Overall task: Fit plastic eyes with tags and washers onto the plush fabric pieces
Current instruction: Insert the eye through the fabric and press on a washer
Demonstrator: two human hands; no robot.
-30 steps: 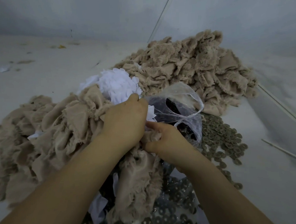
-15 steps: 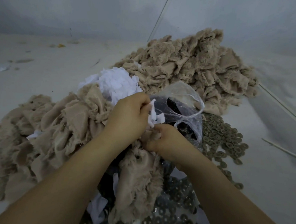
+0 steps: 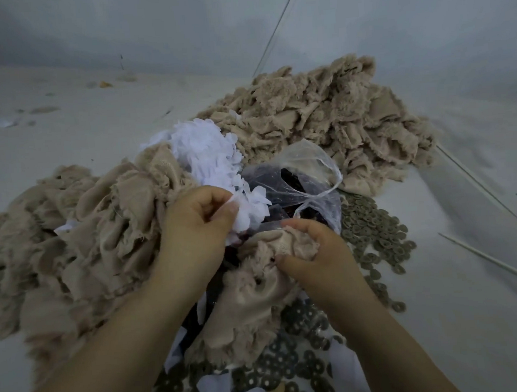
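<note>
My right hand (image 3: 322,252) grips a beige plush fabric piece (image 3: 257,290) that hangs down in front of me, fingers curled round its upper fold. My left hand (image 3: 198,221) pinches a small white tag (image 3: 237,211) just above it, beside a heap of white tags (image 3: 208,150). A clear plastic bag (image 3: 299,180) with dark plastic eyes inside lies open behind my hands. Grey-green washers (image 3: 373,230) are spread to the right, and more washers (image 3: 279,375) lie below the fabric.
A big pile of beige plush pieces (image 3: 322,115) lies at the back right, another pile (image 3: 70,239) at the left. Thin white rods (image 3: 494,259) lie on the pale surface at the right. A grey wall rises behind.
My left hand has drawn back from the tag heap, turned palm-up and now pinches a tag. My right hand has shifted right and regripped the plush piece lower down.
</note>
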